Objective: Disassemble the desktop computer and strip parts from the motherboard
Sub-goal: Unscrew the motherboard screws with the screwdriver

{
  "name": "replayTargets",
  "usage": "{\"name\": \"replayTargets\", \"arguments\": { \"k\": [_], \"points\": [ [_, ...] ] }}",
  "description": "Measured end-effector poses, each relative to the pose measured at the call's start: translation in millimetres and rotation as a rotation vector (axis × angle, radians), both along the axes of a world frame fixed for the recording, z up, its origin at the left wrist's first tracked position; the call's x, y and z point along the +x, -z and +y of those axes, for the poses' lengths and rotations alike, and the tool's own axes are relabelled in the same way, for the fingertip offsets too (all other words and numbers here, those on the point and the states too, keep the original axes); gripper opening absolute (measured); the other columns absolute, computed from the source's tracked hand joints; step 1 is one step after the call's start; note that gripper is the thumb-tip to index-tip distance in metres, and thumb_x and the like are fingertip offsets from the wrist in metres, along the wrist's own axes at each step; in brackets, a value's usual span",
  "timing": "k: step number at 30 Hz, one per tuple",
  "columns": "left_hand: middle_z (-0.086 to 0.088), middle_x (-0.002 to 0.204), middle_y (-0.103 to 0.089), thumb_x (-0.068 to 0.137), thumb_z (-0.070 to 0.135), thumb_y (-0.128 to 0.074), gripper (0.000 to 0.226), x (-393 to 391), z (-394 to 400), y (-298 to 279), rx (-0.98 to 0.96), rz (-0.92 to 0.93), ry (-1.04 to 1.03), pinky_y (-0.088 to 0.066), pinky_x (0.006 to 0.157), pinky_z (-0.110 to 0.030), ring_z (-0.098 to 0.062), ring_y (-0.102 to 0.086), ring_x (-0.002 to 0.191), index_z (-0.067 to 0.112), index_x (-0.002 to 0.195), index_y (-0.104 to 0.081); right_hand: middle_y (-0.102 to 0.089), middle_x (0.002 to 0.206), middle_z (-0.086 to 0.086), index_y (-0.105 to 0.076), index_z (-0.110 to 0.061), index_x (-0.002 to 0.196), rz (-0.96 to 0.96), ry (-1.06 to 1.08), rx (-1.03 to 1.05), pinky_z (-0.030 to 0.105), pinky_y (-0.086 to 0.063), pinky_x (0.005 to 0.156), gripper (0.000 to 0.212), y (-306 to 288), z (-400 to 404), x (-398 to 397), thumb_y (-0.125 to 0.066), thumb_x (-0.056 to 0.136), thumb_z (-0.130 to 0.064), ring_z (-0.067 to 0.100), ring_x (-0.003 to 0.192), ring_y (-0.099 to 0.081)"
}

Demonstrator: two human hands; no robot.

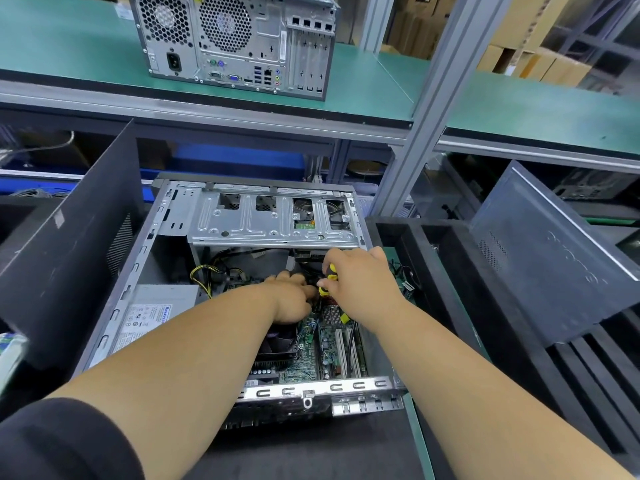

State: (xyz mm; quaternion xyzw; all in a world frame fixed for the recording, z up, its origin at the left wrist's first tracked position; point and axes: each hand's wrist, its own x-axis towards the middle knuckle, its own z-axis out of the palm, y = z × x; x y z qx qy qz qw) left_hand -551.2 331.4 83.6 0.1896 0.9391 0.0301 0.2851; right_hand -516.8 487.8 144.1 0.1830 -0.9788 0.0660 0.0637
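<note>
Right hand [360,282]: fingers curled round a yellow-and-black screwdriver handle [329,278], shaft pointing down into the case; tip hidden.

Left hand [291,299]: palm down, knuckles up, fingertips tucked beside the screwdriver shaft at its 3 o'clock. Cannot tell whether they pinch a screw or cable or only steady the spot.

Both forearms reach in from 6 o'clock and converge over the motherboard [311,344], which lies flat in the open desktop case [138,271]. CPU cooler fan [277,341] sits under the left wrist. Power supply [152,313] at 9 o'clock of the board, yellow-black cable bundle [204,275] at 10, steel drive cage [273,220] at 12.

Handling, my judgement: board thin, stiff, fragile, crowded with small parts; lift by edges once screws and plugs are out, never by cooler or slots. Case heavy, sharp-edged sheet steel. Cables limp; pull at the plug.

Second tower [235,43] upright on the green shelf at 12 o'clock, untouched.
</note>
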Motion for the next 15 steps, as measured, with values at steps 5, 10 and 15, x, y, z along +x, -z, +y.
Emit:
{"name": "replayTargets", "arguments": {
  "k": [5, 10, 15],
  "points": [
    [-0.007, 0.144, -0.032, 0.096, 0.038, -0.035, 0.050, -0.4, 0.3, -0.3, 0.000, 0.022, 0.019, -0.025, 0.109, -0.047, -0.035, -0.025, 0.133, 0.034, 0.145, -0.030, -0.063, 0.097, -0.006, -0.056, -0.025, 0.103, 0.001, -0.002, -0.007, 0.041, -0.029, 0.095, 0.021, -0.7, 0.4, 0.0, -0.060, 0.093, -0.044, 0.022, 0.097, -0.054],
    [-0.007, 0.142, -0.033, 0.096, 0.039, -0.036, 0.049, 0.0, 0.5, 1.0, -0.002, 0.038, 0.031, -0.025, 0.108, -0.046, -0.034, -0.026, 0.132, 0.032, 0.145, -0.032, -0.063, 0.096, -0.006, -0.056, -0.026, 0.103, 0.006, 0.000, 0.001, 0.040, -0.028, 0.094, 0.021, 1.3, 0.8, -0.4, -0.060, 0.093, -0.044, 0.022, 0.096, -0.054],
    [-0.007, 0.140, -0.034, 0.096, 0.040, -0.035, 0.047, 0.0, 2.4, 0.3, -0.010, 0.037, 0.026, -0.026, 0.107, -0.046, -0.034, -0.026, 0.131, 0.032, 0.142, -0.035, -0.057, 0.092, -0.009, -0.056, -0.027, 0.103, -0.035, 0.006, -0.005, 0.037, -0.023, 0.092, 0.016, 2.6, 1.8, -3.0, -0.059, 0.093, -0.039, 0.020, 0.099, -0.054]
  ]
}}
